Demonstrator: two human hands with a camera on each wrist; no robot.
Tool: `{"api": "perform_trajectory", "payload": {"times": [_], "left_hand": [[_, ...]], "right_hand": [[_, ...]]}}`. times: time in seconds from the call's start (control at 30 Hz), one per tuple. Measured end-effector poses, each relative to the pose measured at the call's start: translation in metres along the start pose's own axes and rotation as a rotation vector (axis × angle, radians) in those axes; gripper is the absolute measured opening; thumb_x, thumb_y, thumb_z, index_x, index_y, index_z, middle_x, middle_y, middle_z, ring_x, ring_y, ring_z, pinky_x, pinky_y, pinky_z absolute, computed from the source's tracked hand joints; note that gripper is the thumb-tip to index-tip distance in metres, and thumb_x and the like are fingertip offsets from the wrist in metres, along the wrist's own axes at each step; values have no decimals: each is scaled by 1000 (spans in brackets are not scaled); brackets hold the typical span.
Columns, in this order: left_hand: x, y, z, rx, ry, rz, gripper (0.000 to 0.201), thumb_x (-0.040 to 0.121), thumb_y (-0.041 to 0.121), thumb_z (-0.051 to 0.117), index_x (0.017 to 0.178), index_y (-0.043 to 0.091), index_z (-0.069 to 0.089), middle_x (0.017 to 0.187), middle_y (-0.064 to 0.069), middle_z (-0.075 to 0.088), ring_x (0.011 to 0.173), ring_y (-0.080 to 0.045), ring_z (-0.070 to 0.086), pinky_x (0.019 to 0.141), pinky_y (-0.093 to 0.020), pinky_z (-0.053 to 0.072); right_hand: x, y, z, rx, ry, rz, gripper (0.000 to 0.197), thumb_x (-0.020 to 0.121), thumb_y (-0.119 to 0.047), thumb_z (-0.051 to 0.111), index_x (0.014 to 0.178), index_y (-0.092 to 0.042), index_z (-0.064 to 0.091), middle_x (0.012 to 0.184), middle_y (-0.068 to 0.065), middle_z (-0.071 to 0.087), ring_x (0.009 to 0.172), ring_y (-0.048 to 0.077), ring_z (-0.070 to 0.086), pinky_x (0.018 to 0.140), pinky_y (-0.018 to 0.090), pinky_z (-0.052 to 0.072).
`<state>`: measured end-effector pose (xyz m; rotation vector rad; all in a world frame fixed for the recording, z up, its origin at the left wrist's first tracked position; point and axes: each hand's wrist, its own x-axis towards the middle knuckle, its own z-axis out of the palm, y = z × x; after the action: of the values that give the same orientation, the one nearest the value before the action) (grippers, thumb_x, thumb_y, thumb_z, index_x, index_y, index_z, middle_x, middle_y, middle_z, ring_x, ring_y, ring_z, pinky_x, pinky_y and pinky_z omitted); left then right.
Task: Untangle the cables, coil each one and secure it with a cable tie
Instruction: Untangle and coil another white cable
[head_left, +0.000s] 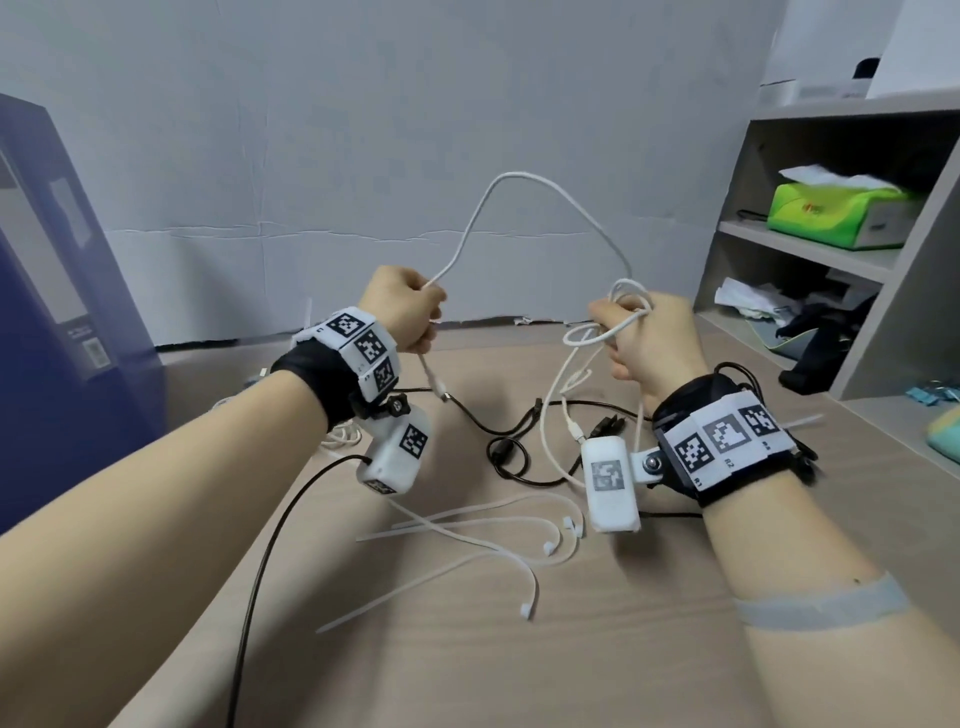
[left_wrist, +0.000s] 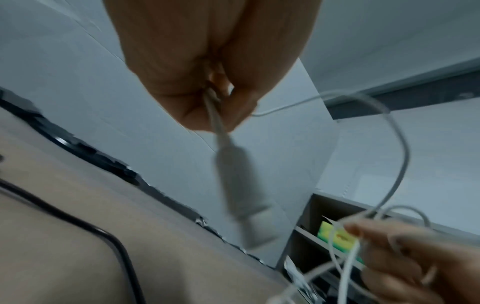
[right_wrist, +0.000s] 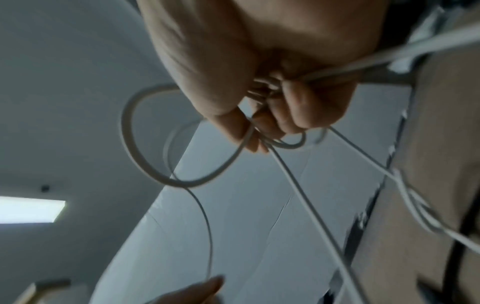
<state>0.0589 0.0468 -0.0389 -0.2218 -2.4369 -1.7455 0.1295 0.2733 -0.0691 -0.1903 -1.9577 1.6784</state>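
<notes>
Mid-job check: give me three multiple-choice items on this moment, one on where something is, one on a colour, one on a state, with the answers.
1. Where do the loose cable ties lie?
A. on the shelf
B. on the table, between the forearms
C. in the left hand

2. What colour is the cable lying on the table behind the hands?
A. black
B. red
C. green

3. What is the state of the white cable?
A. fully coiled and tied
B. lying untouched on the table
C. held in both hands, partly looped, no tie on it

Answers:
1 B, the head view shows them spread on the table in front of the person.
2 A, the black cable snakes across the table.
3 C, the left hand grips it near its plug, the right hand holds several loops, and an arc spans between them.
</notes>
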Motion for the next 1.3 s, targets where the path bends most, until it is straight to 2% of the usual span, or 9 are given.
{"api": "perform_trajectory", "payload": {"times": [0.17,0.23,0.33,0.6,0.73,0.83,1.0,1.17,1.3], "left_hand": [[19,-12,-26,10,119,-102,26,98,3,51,73,5,59,74,-11,59,49,-20,41,43,-20,35],[21,-15,-33,26,102,-163,25,95,-3,48,73,3,58,78,-15,61,50,-21,41,49,-24,33],[16,-16,-37,-49,77,-220,20,95,-8,39,82,1,51,80,-15,61,41,-15,44,44,-21,27],[-6,-24,-34,-168,-22,16,19,93,-2,57,81,8,68,96,-15,75,68,-14,53,59,-24,43],[-15,-19,-30,-246,-98,60,13,95,0,62,84,4,69,100,-22,68,69,-17,53,64,-24,46],[-15,-16,-28,-261,-138,73,7,96,3,63,94,1,70,98,-21,67,74,-22,56,67,-24,52],[-16,-12,-34,-262,-78,151,10,93,7,70,101,3,73,87,-14,65,68,-19,63,71,-23,58],[-23,-8,-38,-276,-95,166,16,89,6,73,103,-1,74,85,-13,71,69,-20,68,77,-29,62],[-24,-6,-44,-242,-170,179,18,92,5,70,109,-2,73,89,-16,71,73,-20,69,80,-29,62]], "right_hand": [[20,-7,1,-457,-57,48,16,82,-17,72,68,-16,63,56,-1,44,57,23,38,51,25,30],[23,-11,7,-604,-110,65,18,78,-21,78,85,-12,64,69,4,54,67,26,49,55,29,40],[19,-13,15,-783,-196,111,37,76,-20,82,104,-7,61,96,15,67,90,36,65,81,46,58],[-1,-22,28,-998,-403,43,75,89,-8,59,156,-12,26,160,10,35,140,28,42,110,32,36],[-12,-35,39,-863,-535,-47,64,92,-6,48,153,-21,37,145,9,53,90,25,62,83,30,52],[-23,-45,49,-635,-665,10,51,94,-11,54,142,-30,52,120,3,70,103,25,70,89,46,59],[-38,-50,70,-537,-751,26,43,98,-1,40,133,-19,57,117,6,69,104,18,71,81,44,63],[-41,-39,91,-560,-510,-172,39,90,8,43,113,-13,66,109,8,68,87,25,71,58,40,63],[-32,-34,93,-532,-185,-359,27,86,-7,53,102,-20,71,82,-5,69,75,19,64,72,40,59]]}}
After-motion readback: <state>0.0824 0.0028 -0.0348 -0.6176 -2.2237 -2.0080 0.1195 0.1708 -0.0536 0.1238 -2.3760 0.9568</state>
